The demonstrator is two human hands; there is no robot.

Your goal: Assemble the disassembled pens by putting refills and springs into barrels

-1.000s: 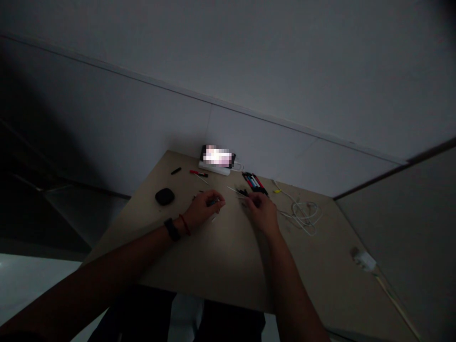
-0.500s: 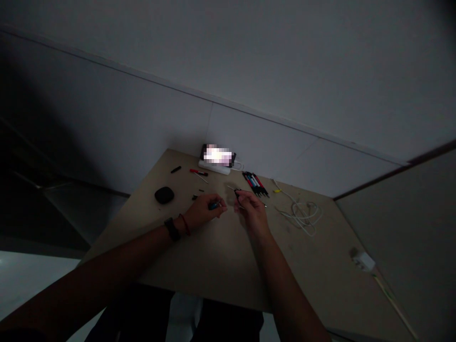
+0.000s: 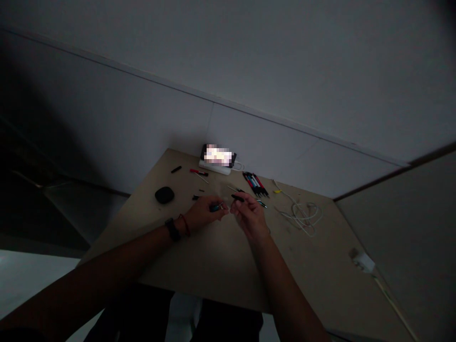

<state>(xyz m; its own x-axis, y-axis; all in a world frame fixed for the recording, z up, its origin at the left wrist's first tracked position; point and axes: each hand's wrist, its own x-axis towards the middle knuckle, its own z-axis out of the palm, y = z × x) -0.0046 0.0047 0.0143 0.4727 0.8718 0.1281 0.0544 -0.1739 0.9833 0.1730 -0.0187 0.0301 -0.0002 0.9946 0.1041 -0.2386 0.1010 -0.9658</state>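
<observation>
From where I stand, the left end of the desk has a rounded black case near its edge, with a short black tube lying farther back. Next, towards the wall, lies a red-and-black pen piece, a thin pale rod slanting just in front of it. Nearer, a tiny dark bit and a small black piece sit close to the left hand, whose wrist wears a black watch and a red bracelet. That hand has its fingers curled around a blue pen part, over the middle of the desk. Behind it, a phone with a lit, blurred-out screen leans above a white block. Just right of the left hand, the right hand pinches a black pen part between thumb and fingers; the two hands are close together, and I can't tell whether their fingertips touch. Behind the right hand lies a row of red, blue, white and black pens. Farther right, a white cable lies in loose loops, a yellow tag near its far end. At the far right is a white plug.
</observation>
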